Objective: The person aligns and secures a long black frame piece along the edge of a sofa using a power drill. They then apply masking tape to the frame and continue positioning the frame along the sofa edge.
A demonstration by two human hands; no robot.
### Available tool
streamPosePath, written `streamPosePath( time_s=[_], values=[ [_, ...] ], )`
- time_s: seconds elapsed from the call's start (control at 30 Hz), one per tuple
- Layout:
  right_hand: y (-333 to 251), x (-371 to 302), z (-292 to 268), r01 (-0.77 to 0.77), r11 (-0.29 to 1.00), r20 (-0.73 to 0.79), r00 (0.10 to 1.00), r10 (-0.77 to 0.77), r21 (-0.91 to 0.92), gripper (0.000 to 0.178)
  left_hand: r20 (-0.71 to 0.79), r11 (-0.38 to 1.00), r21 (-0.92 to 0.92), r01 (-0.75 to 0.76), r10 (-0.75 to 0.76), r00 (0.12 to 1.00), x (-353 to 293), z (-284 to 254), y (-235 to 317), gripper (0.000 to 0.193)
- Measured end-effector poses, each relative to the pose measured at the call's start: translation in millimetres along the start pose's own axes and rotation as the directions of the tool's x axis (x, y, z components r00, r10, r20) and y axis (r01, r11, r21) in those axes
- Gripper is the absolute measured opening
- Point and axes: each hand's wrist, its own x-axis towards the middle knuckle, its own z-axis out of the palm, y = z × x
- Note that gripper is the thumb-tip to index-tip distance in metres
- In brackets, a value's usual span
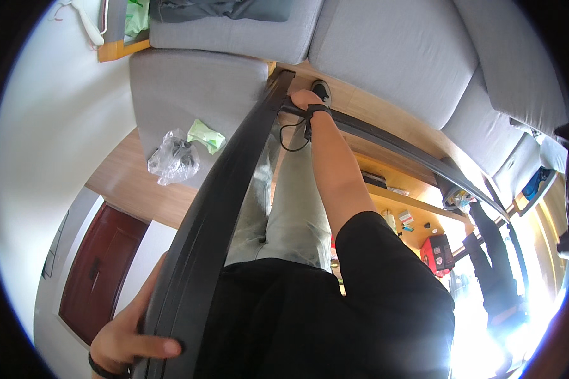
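Note:
A long black frame point(189, 252) with a flat, wide beam slants across my front, from the lower left to a far corner. A thinner bar point(392, 145) runs off to the right from that corner. My left hand point(126, 338) is closed round the beam's near end, thumb on top, its other fingers mostly hidden behind. At the far corner, my outstretched right hand point(305, 99) is closed on the frame; its fingers show only in part. A black strap with a looped cord point(293, 140) sits on my right wrist.
Grey sofa cushions point(385, 57) line the far side. A clear plastic bag point(174, 158) and a green-white packet point(205, 136) lie on a grey seat at left. Right of my legs, a wooden table point(417, 218) carries a red-black box point(436, 254). A dark red door point(101, 271) stands at left.

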Motion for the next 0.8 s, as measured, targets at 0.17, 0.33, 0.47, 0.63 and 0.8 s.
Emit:
streamPosePath(
  time_s=[0.17, 0.33, 0.47, 0.63, 0.8],
  values=[
    [1.6, -6.0, 0.5, -0.068, 0.998, -0.012, 0.998, 0.068, 0.017, 0.045, -0.248, 0.986, -0.165, 0.003, -0.044, 0.968, -0.6, 23.8, -13.5, 0.128],
    [-10.4, -31.9, -11.7, 0.047, 0.997, -0.045, 0.998, -0.050, -0.066, 0.036, -0.178, 0.986, -0.162, -0.030, 0.001, 0.984, 0.4, 21.5, -10.7, 0.109],
    [-10.3, -25.5, -17.0, 0.053, 0.978, 0.013, 0.999, -0.051, -0.202, 0.033, -0.118, 0.991, -0.097, -0.093, 0.081, 0.990, 1.4, 14.8, -1.3, 0.106],
    [-3.7, -12.9, -23.2, 0.216, 0.874, 0.210, 0.968, -0.135, -0.435, 0.038, 0.035, 0.973, -0.222, -0.061, 0.070, 0.997, -9.5, 10.1, 18.5, 0.113],
    [0.8, -7.2, -24.7, 0.166, 0.922, 0.114, 0.984, -0.134, -0.349, 0.037, 0.061, 0.957, -0.247, -0.154, 0.174, 0.983, 0.7, 7.5, 22.4, 0.114]
  ],
)
